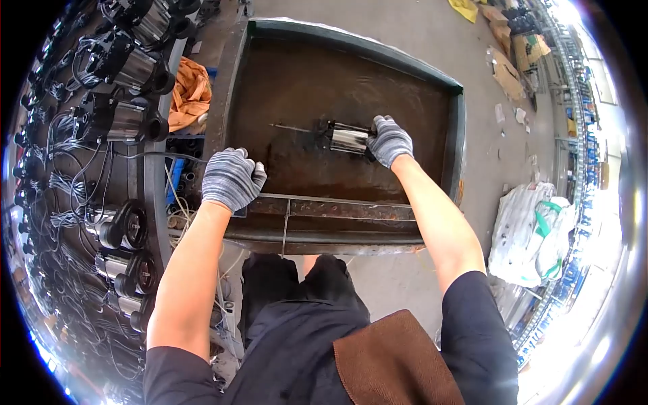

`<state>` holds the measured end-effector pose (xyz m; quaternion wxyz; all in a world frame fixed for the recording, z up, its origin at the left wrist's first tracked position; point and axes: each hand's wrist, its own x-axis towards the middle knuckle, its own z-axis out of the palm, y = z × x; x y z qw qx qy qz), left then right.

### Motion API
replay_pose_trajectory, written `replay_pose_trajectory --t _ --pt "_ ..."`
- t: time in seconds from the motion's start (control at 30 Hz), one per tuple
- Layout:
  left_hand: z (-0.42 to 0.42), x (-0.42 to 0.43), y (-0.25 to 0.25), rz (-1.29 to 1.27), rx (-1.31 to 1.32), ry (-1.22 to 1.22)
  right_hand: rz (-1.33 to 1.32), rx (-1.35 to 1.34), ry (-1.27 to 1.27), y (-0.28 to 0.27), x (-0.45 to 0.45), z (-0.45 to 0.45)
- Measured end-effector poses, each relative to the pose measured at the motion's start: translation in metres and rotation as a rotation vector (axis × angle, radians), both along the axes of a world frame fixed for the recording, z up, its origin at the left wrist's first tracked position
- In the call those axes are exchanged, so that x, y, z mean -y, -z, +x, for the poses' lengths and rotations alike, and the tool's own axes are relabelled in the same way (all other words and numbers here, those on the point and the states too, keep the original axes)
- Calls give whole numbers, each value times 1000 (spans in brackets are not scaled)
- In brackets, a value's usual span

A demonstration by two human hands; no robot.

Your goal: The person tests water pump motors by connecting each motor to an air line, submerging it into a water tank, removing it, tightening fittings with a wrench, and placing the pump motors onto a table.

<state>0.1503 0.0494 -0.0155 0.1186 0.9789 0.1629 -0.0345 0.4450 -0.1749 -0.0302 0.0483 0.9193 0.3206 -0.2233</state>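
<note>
My right hand (390, 141), in a grey striped glove, is closed on the near end of an electric pump (349, 138). The pump has a shiny metal cylinder with black ends and lies on its side in a wide dark tank (358, 40) of brownish water. A thin pale streak or rod (290, 127) shows left of the pump. My left hand (233, 179), gloved alike, is curled at the tank's left rim. A black cable (158, 154) runs from the left into it; the fingers hide what is gripped.
Several similar pumps (128, 120) with coiled cables crowd the bench at left. An orange cloth (190, 94) lies between bench and tank. A metal bar (337, 208) crosses the tank's near side. A white sack (530, 233) and cardboard (507, 73) are on the right.
</note>
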Motion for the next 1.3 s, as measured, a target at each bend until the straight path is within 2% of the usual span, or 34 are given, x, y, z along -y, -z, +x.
replay_pose_trajectory --t 0.17,0.27,0.37,0.53,0.63,0.77,0.87,0.93,1.0,1.07,1.2,1.3 --pt "2 2 2 47 -68 -8 66 24 -24 22 -4 -5" --pt "3 3 0 47 -97 -25 149 55 47 28 -4 -16" --pt "2 4 4 78 -53 -20 186 -1 0 12 12 -23" --pt "5 6 0 64 -109 -37 262 -44 -3 -19 91 -21" --pt "6 7 -2 58 -140 -37 360 46 86 -28 156 -4" --pt "7 10 0 100 -141 -43 518 73 257 7 235 20" --pt "7 11 2 113 -164 -62 568 89 329 16 246 16" --pt "7 12 3 134 -153 -50 513 111 404 17 234 14" --pt "4 13 7 177 -34 -35 400 154 420 8 226 11" --pt "6 14 3 137 -95 -61 381 173 430 5 225 11" --pt "0 10 17 211 -13 -22 371 206 415 8 228 11" --pt "3 12 12 180 -85 -54 336 183 434 6 228 12"
